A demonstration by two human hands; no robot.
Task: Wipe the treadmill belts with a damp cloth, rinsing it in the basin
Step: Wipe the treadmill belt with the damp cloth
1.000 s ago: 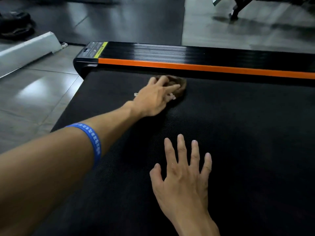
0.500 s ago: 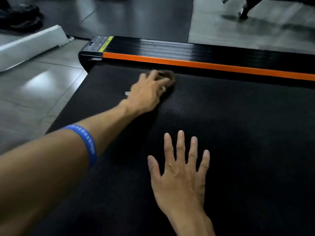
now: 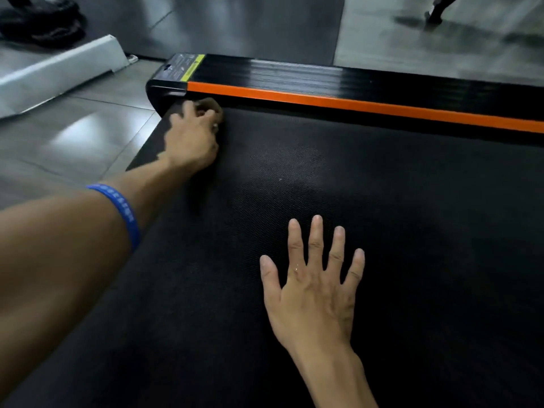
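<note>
The black textured treadmill belt fills most of the head view. Along its far side runs a black side rail with an orange stripe. My left hand reaches to the belt's far left corner and grips a bunched brown cloth, pressing it on the belt right below the rail's end cap. Most of the cloth is hidden under my fingers. A blue wristband sits on that forearm. My right hand lies flat on the belt nearer to me, fingers spread, holding nothing. No basin is in view.
Grey floor tiles lie left of the belt's edge. A long white block rests on the floor at the upper left, with dark weights behind it. A dark floor mat and a machine leg lie beyond the rail.
My left hand has slid the cloth leftward along the rail to the belt's far left corner. My right hand has stayed flat on the belt.
</note>
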